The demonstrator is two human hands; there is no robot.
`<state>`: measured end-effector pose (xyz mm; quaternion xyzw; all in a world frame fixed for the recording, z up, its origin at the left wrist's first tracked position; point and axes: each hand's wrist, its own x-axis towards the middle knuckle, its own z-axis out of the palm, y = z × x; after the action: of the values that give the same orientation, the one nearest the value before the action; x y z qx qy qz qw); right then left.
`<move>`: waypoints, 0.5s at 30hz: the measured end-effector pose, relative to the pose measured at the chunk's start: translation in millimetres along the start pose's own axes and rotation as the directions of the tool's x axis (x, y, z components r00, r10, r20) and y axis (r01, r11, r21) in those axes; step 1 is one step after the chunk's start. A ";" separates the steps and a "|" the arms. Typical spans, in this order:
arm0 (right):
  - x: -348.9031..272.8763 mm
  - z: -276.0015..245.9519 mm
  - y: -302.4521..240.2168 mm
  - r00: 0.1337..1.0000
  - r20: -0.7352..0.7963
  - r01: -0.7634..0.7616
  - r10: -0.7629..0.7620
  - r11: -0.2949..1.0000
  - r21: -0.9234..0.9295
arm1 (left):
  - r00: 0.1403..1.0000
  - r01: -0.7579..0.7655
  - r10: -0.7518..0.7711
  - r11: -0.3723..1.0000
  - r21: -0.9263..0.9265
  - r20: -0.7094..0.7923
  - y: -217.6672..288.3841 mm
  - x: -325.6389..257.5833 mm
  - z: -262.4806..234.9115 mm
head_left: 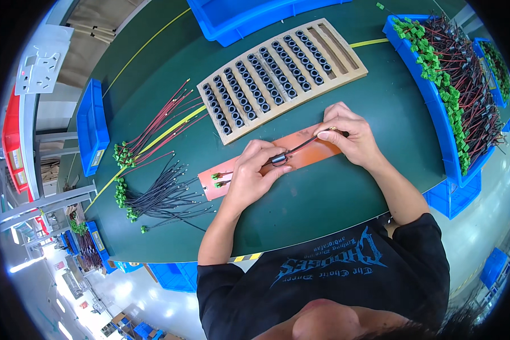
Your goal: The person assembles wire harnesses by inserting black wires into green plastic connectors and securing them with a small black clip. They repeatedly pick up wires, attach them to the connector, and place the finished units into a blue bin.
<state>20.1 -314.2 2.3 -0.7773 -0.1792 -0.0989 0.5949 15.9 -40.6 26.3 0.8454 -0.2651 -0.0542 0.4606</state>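
1. Left hand (253, 174) grips the black ring (279, 159) over the orange strip (318, 156); right hand (348, 135), at its two o'clock, pinches the black cable (304, 147).
2. Pulling too hard toward two o'clock could (only a judgement) tug the ring from the left hand.

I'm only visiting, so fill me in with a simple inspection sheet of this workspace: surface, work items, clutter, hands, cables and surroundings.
Surface: green table with yellow lines.
Work items: black ring and dark cable above an orange board; wooden tray with rows of black rings.
Clutter: small green piece near the far right corner.
Hands: left hand grips the ring; right hand pinches the cable.
Cables: red bundle and black bundle at left, with green connectors; whether the held cable passes through the ring is unclear.
Surroundings: blue bins, socket panel, pale floor.
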 end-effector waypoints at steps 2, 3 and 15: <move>0.0 0.0 -1.9 0.999 0.010 -0.044 0.043 0.998 0.046 | 0.999 0.027 -0.028 0.999 -0.042 -0.019 -4.2 -3.1 2.3; 0.0 0.3 -3.6 0.997 0.015 -0.073 0.072 0.995 0.070 | 0.999 0.043 -0.045 0.997 -0.069 -0.029 -6.9 -4.9 4.0; 6.1 19.6 -25.8 0.992 0.124 0.008 -0.007 1.000 -0.005 | 0.990 0.103 -0.136 0.878 -0.467 -0.036 -21.1 -14.0 0.7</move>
<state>14.2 -288.5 22.2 -0.7828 -0.2185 -0.0531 0.5802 12.1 -25.0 6.7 0.7268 -0.1760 -0.1157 0.6538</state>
